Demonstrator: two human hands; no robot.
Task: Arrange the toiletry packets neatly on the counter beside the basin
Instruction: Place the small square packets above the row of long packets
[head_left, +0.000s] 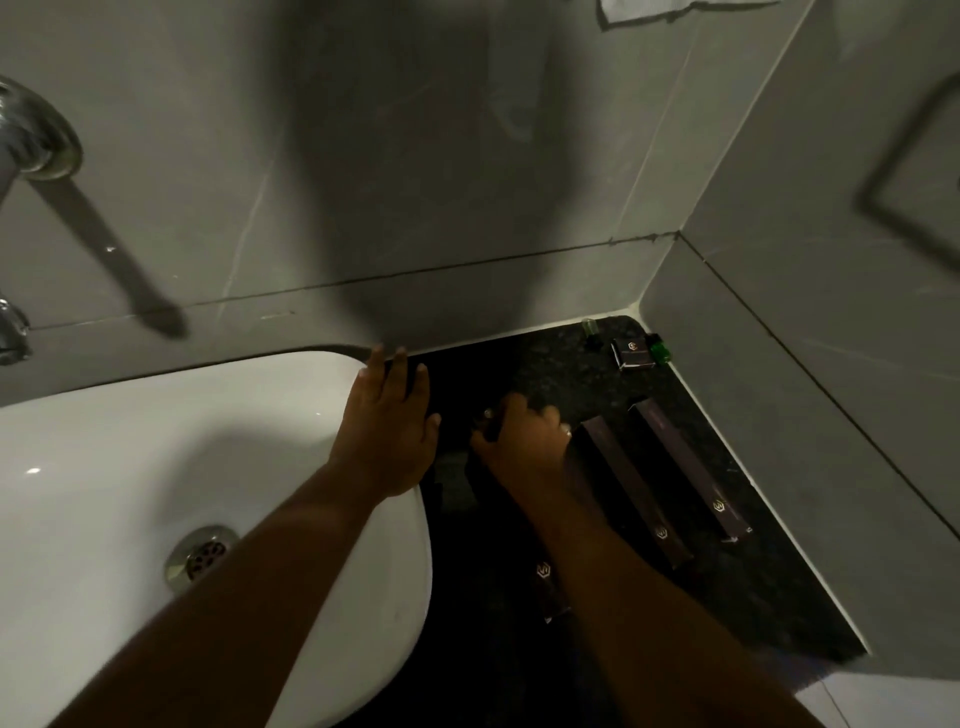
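Two long dark boxes (631, 491) (691, 470) lie side by side and roughly parallel on the dark surface (769, 582) right of the basin (104, 493), near the right wall, looking already placed. A third box (548, 587) with the same logo shows only partly, under the right forearm nearer the front edge, and seems not yet lined up with the pair. In the back corner a small packet (631, 353) sits just beside a green item (660, 349) and a small bottle (589, 330), a loose cluster well apart from the boxes. By my judgement the job is about half done: the long boxes are mostly ordered, while the corner things and whatever the hands hold are left to set. The right hand (519, 441) is low over the surface, just left of the nearer box, its grip curled around something small and dark with a glint; what it pinches is too dim to tell. The left hand (389, 431) rests flat at the basin rim, fingers (395, 369) spread and pointing to the back wall, holding nothing that shows, likely steadying. Both forearms reach in from the bottom of the view
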